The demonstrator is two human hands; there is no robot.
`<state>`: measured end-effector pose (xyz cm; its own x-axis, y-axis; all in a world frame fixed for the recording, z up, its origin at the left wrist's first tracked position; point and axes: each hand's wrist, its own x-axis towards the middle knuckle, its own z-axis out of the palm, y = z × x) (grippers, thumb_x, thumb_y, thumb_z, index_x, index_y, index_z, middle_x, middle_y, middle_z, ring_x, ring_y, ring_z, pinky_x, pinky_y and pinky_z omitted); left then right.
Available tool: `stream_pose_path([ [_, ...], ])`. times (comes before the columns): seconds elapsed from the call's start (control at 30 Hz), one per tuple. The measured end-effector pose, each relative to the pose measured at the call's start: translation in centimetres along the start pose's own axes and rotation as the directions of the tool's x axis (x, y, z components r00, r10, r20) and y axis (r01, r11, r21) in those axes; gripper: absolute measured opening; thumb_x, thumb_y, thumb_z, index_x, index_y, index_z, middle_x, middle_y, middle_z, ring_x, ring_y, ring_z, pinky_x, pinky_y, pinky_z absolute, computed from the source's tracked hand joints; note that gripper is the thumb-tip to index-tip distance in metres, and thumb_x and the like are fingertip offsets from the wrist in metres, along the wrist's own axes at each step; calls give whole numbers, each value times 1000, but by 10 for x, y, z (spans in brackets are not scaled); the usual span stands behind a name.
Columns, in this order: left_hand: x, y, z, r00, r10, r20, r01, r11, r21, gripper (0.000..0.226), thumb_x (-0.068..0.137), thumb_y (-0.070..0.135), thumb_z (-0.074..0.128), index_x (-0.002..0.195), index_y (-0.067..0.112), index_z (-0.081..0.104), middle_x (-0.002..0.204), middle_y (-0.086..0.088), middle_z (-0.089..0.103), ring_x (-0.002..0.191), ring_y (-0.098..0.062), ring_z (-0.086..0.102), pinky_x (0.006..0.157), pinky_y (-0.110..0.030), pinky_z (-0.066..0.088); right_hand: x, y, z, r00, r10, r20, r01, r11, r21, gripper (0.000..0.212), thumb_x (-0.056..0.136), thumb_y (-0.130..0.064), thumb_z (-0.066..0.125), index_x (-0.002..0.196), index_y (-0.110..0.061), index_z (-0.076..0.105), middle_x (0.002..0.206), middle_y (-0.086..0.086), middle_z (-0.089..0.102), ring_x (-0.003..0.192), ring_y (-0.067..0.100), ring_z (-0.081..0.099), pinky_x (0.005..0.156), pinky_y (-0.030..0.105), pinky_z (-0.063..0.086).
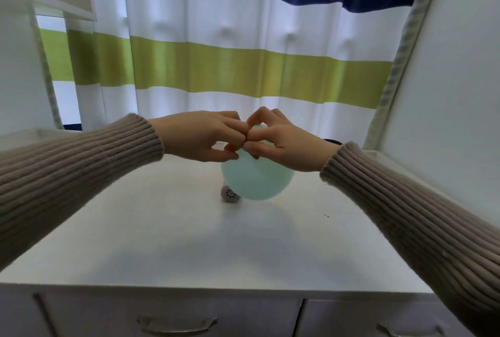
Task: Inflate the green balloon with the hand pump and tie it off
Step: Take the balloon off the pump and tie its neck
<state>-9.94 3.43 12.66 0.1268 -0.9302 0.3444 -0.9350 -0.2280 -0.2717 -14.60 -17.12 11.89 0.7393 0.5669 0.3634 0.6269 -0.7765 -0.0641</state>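
Note:
The pale green balloon (257, 178) is inflated and round, held just above the white tabletop (167, 242). My left hand (201, 136) and my right hand (281, 141) meet knuckle to knuckle over its top, fingers pinched at the balloon's neck, which is hidden between them. Behind and below the balloon's left side peeks the grey-pink end of the hand pump (229, 195), lying on the table with small holes in its face; the rest of it is hidden.
A striped curtain (243, 66) in blue, white and green hangs right behind the table. White walls close in at left and right. Drawers with metal handles (176, 327) run under the front edge.

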Motion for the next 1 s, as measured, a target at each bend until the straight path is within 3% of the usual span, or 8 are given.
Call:
stream_pose_path([
  [0.17, 1, 11, 13, 981, -149, 124, 188, 885, -427, 28, 89, 5, 61, 114, 18, 68, 114, 0, 61, 101, -13, 58, 87, -29, 53, 2, 3, -10, 958, 1, 288, -102, 937, 334, 29, 97, -22, 52, 74, -18, 68, 127, -2, 57, 115, 10, 51, 97, 18, 37],
  [0.3, 5, 10, 20, 940, -209, 268, 332, 735, -591, 26, 92, 19, 62, 116, 26, 67, 123, 1, 58, 114, -22, 55, 99, -39, 46, 3, 5, -11, 912, 73, 404, -203, 936, 289, 30, 97, -33, 51, 73, -21, 65, 98, -7, 68, 89, 12, 63, 83, 25, 45],
  [0.4, 6, 9, 24, 919, -227, 323, 384, 705, -596, 25, 94, 24, 58, 117, 29, 66, 124, 6, 57, 115, -19, 54, 101, -38, 44, 2, 9, -10, 926, 67, 371, -128, 981, 143, 31, 97, -38, 49, 71, -31, 63, 99, -9, 60, 98, 11, 56, 94, 31, 39],
  [0.47, 7, 10, 25, 942, -205, 265, 314, 816, -485, 21, 95, 23, 56, 110, 34, 64, 114, 17, 57, 107, -17, 55, 97, -36, 43, 2, 13, -9, 947, 51, 318, -27, 996, -80, 28, 97, -44, 45, 74, -37, 60, 105, -9, 54, 107, 11, 46, 102, 37, 26],
  [0.57, 6, 9, 24, 988, -130, 79, 141, 979, -148, 16, 95, 25, 54, 105, 23, 67, 100, 19, 56, 97, -19, 48, 86, -42, 45, -1, 16, -10, 983, -21, 180, 78, 944, -320, 26, 97, -49, 40, 81, -40, 59, 110, -6, 53, 104, 12, 40, 94, 34, 23],
  [0.73, 2, 4, 30, 986, 93, -135, -26, 900, 434, 30, 97, 29, 42, 103, 18, 69, 98, 6, 67, 108, -30, 53, 90, -47, 45, -8, 16, -5, 1000, -23, 14, 27, 899, -438, 31, 96, -53, 37, 95, -41, 65, 110, -3, 53, 103, 19, 44, 91, 38, 28],
  [0.87, -2, -7, 41, 976, 162, -144, -56, 832, 552, 27, 98, 28, 43, 100, 23, 69, 99, 10, 68, 110, -27, 57, 102, -50, 35, -7, 8, 7, 993, 118, 32, -97, 920, -379, 29, 97, -52, 35, 86, -44, 61, 92, -2, 47, 91, 16, 41, 84, 36, 27],
  [1.0, 0, -19, 42, 976, 175, -128, -63, 793, 606, 20, 95, 23, 50, 99, 25, 69, 99, 11, 68, 101, -25, 62, 102, -51, 35, 2, 5, 7, 951, 294, 95, -292, 956, -36, 30, 95, -43, 41, 77, -33, 64, 87, 4, 57, 85, 22, 56, 80, 36, 42],
])
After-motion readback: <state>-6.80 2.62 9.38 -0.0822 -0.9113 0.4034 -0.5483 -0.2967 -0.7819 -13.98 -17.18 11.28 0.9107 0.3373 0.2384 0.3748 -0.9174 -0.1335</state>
